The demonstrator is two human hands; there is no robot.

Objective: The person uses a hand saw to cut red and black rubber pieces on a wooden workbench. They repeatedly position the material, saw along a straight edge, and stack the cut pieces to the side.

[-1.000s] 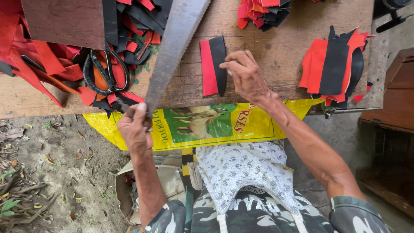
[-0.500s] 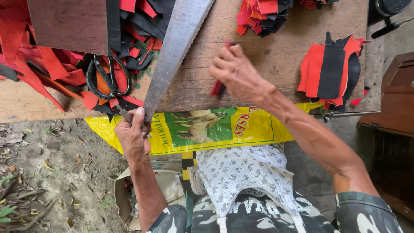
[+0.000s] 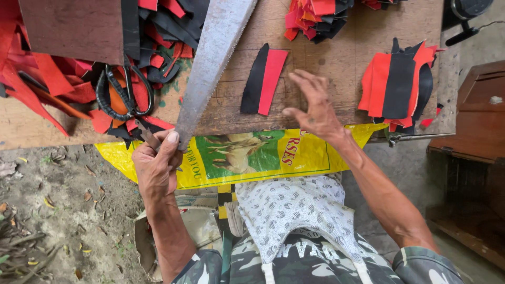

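My left hand (image 3: 155, 168) grips the near end of a long toothed saw blade (image 3: 213, 58) that lies across the wooden board (image 3: 315, 58), running up and to the right. My right hand (image 3: 314, 108) hovers open over the board, fingers spread, just right of a black and red pair of curved cut pieces (image 3: 264, 79) lying flat. The hand touches neither piece.
Black-handled scissors (image 3: 123, 89) lie in a heap of red and black scraps at the left. A stack of red and black pieces (image 3: 397, 84) sits at the right, another pile (image 3: 313, 18) at the top. A yellow printed sack (image 3: 252, 152) hangs below the board's edge. A wooden box (image 3: 473, 115) stands at the right.
My right hand has lifted off the black and red pair and moved right, opening its fingers; the pair now lies uncovered on the board. My left hand has kept its grip on the saw blade.
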